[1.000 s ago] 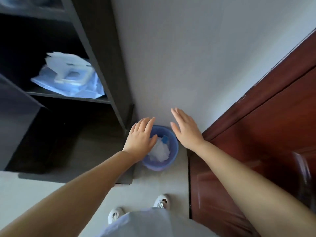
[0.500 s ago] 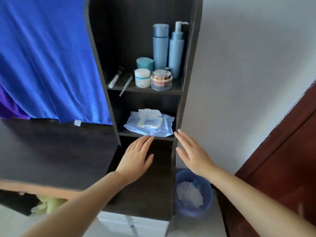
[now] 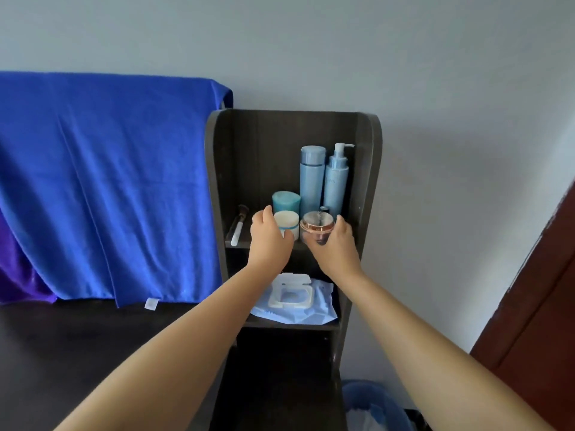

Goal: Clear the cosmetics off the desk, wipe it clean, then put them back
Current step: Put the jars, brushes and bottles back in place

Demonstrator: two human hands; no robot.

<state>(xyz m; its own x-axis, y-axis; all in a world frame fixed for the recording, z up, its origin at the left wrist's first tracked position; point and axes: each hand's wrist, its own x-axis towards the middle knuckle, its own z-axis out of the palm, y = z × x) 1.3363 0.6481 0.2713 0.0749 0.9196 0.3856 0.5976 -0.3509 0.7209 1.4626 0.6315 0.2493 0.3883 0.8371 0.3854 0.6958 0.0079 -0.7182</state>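
Cosmetics stand on the upper shelf of a dark shelf unit [image 3: 217,181] at the desk's right end. My left hand [image 3: 270,236] curls around a white jar [image 3: 287,219]. My right hand [image 3: 334,244] wraps a clear jar with a rose-gold lid [image 3: 317,227]. Both jars still rest on the shelf. Behind them are a teal jar [image 3: 286,200], a tall blue bottle [image 3: 312,178] and a blue pump bottle [image 3: 336,181]. A makeup brush [image 3: 239,225] lies at the shelf's left. The dark desk [image 3: 77,353] stretches to the left.
A pack of wet wipes [image 3: 295,298] with its lid up lies on the shelf below. A blue towel [image 3: 102,181] hangs over the back of the desk. A blue bin [image 3: 373,405] stands on the floor at the right, near a red-brown door [image 3: 535,306].
My view rose from the bin on the floor to the shelf unit. Both hands went from open above the bin up to the upper shelf and closed around the two front jars.
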